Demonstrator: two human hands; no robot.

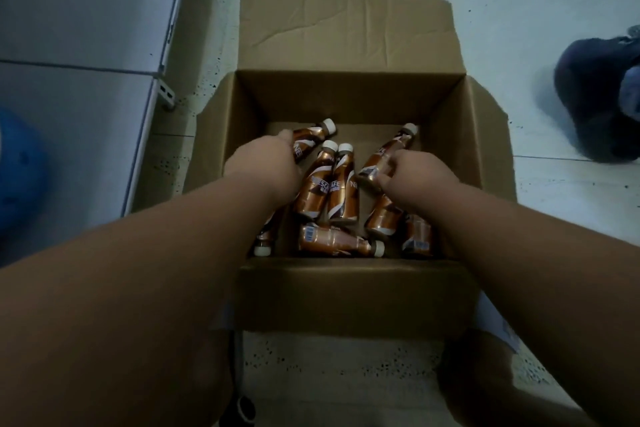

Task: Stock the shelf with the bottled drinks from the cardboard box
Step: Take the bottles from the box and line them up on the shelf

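An open cardboard box (pixel 349 94) stands on the floor below me, flaps spread. Several brown bottled drinks with white caps lie loose on its bottom. My left hand (pixel 273 163) reaches into the box's left side and closes around a bottle (pixel 313 133) that points up and right. My right hand (pixel 415 173) grips the body of another bottle (pixel 388 152) on the right side, whose cap points to the far right. Two bottles (pixel 332 184) lie side by side between my hands. One more bottle (pixel 341 241) lies crosswise at the near wall.
A white shelf unit (pixel 79 45) with a metal bracket stands at the left. A blue object (pixel 17 170) sits at the far left edge. Another person's dark shoe (pixel 595 97) rests on the tiled floor at the right.
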